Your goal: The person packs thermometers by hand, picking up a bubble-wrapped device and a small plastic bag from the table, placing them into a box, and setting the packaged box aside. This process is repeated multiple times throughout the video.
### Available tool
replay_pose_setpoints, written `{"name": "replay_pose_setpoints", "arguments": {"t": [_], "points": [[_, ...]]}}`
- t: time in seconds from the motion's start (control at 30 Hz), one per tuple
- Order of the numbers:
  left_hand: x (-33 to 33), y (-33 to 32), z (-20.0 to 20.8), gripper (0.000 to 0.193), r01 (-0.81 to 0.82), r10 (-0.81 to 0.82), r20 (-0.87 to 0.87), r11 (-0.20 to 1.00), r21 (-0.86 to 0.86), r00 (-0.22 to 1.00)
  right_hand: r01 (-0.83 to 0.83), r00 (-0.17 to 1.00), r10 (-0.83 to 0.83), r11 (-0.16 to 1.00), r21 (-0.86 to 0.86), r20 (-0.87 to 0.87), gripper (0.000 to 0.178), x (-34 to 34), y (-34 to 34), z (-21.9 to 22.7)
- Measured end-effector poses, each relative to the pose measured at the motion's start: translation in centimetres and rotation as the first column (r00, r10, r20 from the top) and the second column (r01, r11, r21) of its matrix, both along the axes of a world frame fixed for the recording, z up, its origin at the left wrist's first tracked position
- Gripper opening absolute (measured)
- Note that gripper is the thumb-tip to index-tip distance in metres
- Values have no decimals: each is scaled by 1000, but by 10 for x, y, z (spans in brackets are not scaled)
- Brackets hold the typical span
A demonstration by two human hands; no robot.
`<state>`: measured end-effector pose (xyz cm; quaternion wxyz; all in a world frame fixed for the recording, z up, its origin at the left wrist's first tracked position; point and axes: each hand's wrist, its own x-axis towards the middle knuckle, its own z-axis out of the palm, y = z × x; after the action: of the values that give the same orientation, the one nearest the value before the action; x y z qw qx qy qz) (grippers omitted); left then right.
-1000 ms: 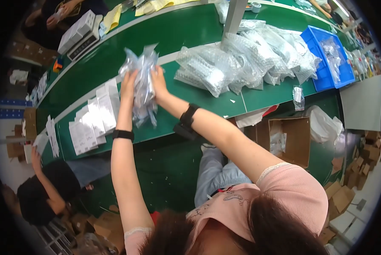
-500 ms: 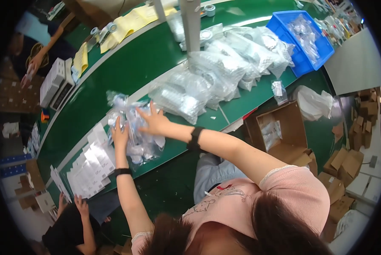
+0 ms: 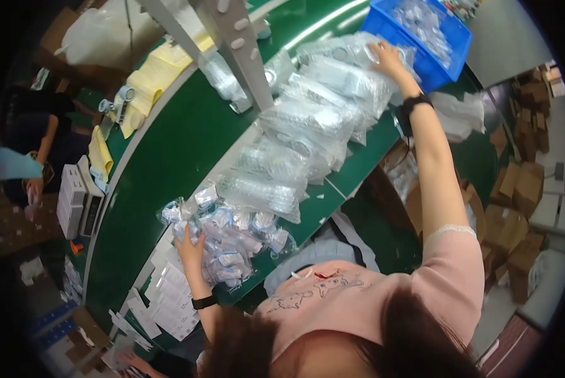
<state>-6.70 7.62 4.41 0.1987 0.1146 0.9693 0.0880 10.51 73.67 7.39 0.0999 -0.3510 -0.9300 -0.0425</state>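
Note:
My left hand (image 3: 191, 251) rests with fingers spread at the near-left edge of a pile of small clear plastic bags (image 3: 232, 242) holding white and light-blue pieces. Far to the right, my right hand (image 3: 391, 62) is stretched over the end of a row of bubble-wrap bags (image 3: 323, 116). Its fingers are apart and touch the last bag, next to the blue bin. The bubble-wrap bags lie side by side, overlapping, along the green table (image 3: 175, 151); round shiny items show dimly through some of them.
A blue bin (image 3: 415, 60) with clear bags stands at the row's far end. White printed sheets (image 3: 172, 302) lie left of the small bags. A grey metal post (image 3: 238, 50) rises behind. An open carton (image 3: 415, 201) sits below the table edge. Co-workers' hands (image 3: 34, 189) show at left.
My right hand has left the small bags and reached far right to the bubble-wrap row. My left hand stays by the small bags, which lie more spread out. The view has shifted.

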Motion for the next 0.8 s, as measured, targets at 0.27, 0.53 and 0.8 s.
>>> {"name": "replay_pose_setpoints", "arguments": {"t": [0.27,0.53,0.8], "points": [[10,-13,-11,60,-2,-7,-68,993,-122,998,52,629,-21,999,15,-777,31,70,-8,19],[38,-3,19,60,-105,94,-248,994,-34,964,123,767,-509,713,-691,-389,45,204,-13,-182],[10,-106,46,63,-16,67,-135,938,347,989,370,784,-473,876,-310,-402,42,171,-101,-121]]}}
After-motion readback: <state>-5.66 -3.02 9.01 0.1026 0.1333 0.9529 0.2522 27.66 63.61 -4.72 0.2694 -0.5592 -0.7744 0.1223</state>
